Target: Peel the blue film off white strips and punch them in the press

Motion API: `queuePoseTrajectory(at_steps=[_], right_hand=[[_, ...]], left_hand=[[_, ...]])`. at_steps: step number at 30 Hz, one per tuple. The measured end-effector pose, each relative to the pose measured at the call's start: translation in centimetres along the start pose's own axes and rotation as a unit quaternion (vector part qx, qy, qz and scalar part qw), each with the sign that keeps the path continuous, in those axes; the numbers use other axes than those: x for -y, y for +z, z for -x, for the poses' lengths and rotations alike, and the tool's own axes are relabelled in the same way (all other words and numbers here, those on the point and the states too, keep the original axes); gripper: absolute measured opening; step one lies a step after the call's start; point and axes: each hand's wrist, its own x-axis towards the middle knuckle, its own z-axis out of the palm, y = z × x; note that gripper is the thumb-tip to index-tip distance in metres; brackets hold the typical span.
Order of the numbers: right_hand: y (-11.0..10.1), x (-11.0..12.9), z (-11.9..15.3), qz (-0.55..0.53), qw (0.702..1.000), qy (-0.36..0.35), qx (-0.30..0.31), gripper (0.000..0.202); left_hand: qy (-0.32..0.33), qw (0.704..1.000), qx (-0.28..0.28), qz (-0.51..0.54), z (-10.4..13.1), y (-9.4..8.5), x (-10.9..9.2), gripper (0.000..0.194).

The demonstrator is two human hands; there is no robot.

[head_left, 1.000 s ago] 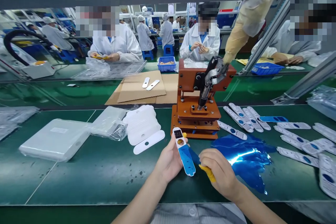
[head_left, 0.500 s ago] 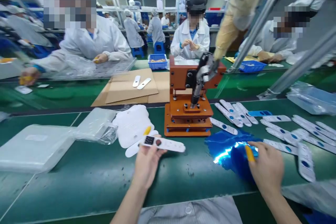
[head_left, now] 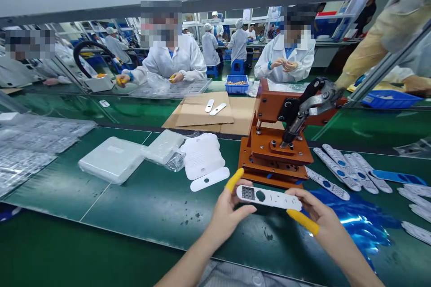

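Observation:
A white elongated panel (head_left: 273, 198), with a dark-patterned patch and a round hole, is held level between my hands in front of the orange press. My right hand (head_left: 319, 217) pinches its right end, the yellow-cotted thumb on the front and fingers behind. At the left end, my left hand (head_left: 229, 208) supports the panel with fingers partly hidden behind it. Its yellow-cotted finger points up, and its thumb is spread below the panel, off the face. Just beyond stands the orange press (head_left: 274, 154) with a metal lever clamp (head_left: 303, 112).
Blue shiny film (head_left: 367, 228) and several white panels (head_left: 336, 168) lie to the right. White sheets (head_left: 203, 154), a holed white strip (head_left: 210, 178) and wrapped packs (head_left: 112, 159) are leftward. Cardboard (head_left: 205, 114) lies across the bench; co-workers sit beyond. A wrapped pipe (head_left: 373, 49) overhangs the right.
My right hand has left the blue film and taken the panel's right end. My left hand's thumb has come off the panel's face. The view has swung left.

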Motion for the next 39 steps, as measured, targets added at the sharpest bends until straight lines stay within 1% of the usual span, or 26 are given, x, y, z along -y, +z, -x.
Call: queuePoseTrajectory(at_steps=[1,2,3,4,5,6,7,8,9,12,14,16,20,23,24,25,27,28,29,30,31,33,34,35,37,39], right_hand=[[-0.8,-0.2,-0.6,0.022,0.999,-0.013,-0.022,0.051],[-1.7,-0.5,-1.4,0.046,0.997,-0.030,-0.047,0.050],[-2.4,-0.8,-2.3,0.070,0.994,-0.047,-0.067,0.049],[-3.0,-1.2,-3.3,0.092,0.990,-0.062,-0.082,0.048],[-3.4,-1.5,-4.3,0.108,0.987,-0.072,-0.091,0.047],[-3.7,-1.8,-5.4,0.116,0.986,-0.078,-0.091,0.046],[-3.7,-2.0,-6.4,0.117,0.986,-0.080,-0.087,0.047],[-3.7,-2.1,-7.2,0.115,0.987,-0.082,-0.079,0.047],[-3.5,-2.0,-8.0,0.116,0.987,-0.085,-0.070,0.047],[-3.2,-1.4,-9.2,0.132,0.987,-0.076,-0.051,0.054],[-3.2,-0.8,-9.4,0.147,0.986,-0.057,-0.050,0.060],[-3.3,-0.5,-9.5,0.159,0.985,-0.049,-0.050,0.063],[-3.4,-0.8,-9.8,0.180,0.980,-0.072,-0.044,0.061],[-3.4,-1.2,-9.5,0.183,0.977,-0.094,-0.055,0.056],[-3.5,-1.3,-9.2,0.185,0.975,-0.098,-0.068,0.053],[-3.5,-1.3,-8.6,0.190,0.972,-0.102,-0.093,0.049],[-3.3,-1.1,-6.8,0.203,0.959,-0.115,-0.161,0.041],[-3.1,-0.9,-5.7,0.204,0.952,-0.124,-0.189,0.039],[-2.6,-0.6,-4.5,0.196,0.951,-0.133,-0.198,0.037],[-2.0,-0.3,-3.4,0.180,0.956,-0.141,-0.181,0.036],[-1.2,0.1,-2.4,0.157,0.966,-0.146,-0.141,0.039],[0.3,0.8,-1.0,0.107,0.983,-0.143,-0.032,0.050],[1.0,1.2,-0.5,0.090,0.986,-0.137,0.011,0.055],[1.6,1.4,-0.2,0.081,0.988,-0.129,0.035,0.056],[2.1,1.7,0.0,0.074,0.990,-0.114,0.038,0.051],[2.0,1.6,0.0,0.075,0.991,-0.106,0.016,0.046]], left_hand=[[0.003,0.993,-0.015,-0.114,-0.2,-1.4,-0.1,0.047],[0.004,0.970,-0.038,-0.241,-0.3,-2.9,-0.2,0.045],[0.001,0.929,-0.061,-0.366,-0.5,-4.4,-0.4,0.041],[-0.010,0.876,-0.076,-0.476,-0.6,-5.9,-0.6,0.035],[-0.024,0.823,-0.079,-0.562,-0.7,-7.1,-0.8,0.030],[-0.042,0.779,-0.070,-0.621,-0.8,-8.0,-1.0,0.028],[-0.058,0.750,-0.055,-0.656,-0.9,-8.7,-1.3,0.027],[-0.072,0.735,-0.037,-0.673,-1.1,-9.1,-1.5,0.027],[-0.083,0.729,-0.023,-0.679,-1.3,-9.3,-1.8,0.027],[-0.123,0.735,0.004,-0.667,-2.1,-9.3,-2.7,0.019],[-0.152,0.741,0.008,-0.654,-2.5,-9.3,-3.3,0.012],[-0.169,0.747,0.008,-0.643,-2.9,-9.3,-3.7,0.008],[-0.155,0.755,0.007,-0.638,-2.8,-9.4,-3.7,0.013],[-0.109,0.768,-0.008,-0.631,-2.1,-9.6,-3.1,0.011],[-0.086,0.781,-0.020,-0.619,-1.7,-9.7,-2.9,0.010],[-0.063,0.800,-0.037,-0.596,-1.3,-9.7,-2.8,0.012],[-0.028,0.851,-0.086,-0.517,-0.5,-9.6,-2.9,0.018],[-0.024,0.878,-0.108,-0.466,-0.3,-9.2,-3.2,0.022],[-0.031,0.903,-0.123,-0.412,-0.2,-8.7,-3.5,0.025],[-0.043,0.924,-0.127,-0.359,-0.3,-8.0,-3.9,0.028],[-0.058,0.941,-0.124,-0.310,-0.5,-7.1,-4.2,0.031],[-0.076,0.967,-0.106,-0.220,-1.6,-4.8,-4.5,0.036],[-0.079,0.975,-0.101,-0.179,-2.1,-3.6,-4.4,0.037],[-0.080,0.981,-0.100,-0.145,-2.7,-2.4,-4.1,0.037],[-0.085,0.987,-0.101,-0.096,-3.6,-0.4,-3.3,0.038],[-0.092,0.988,-0.098,-0.070,-4.1,1.0,-2.4,0.039]])
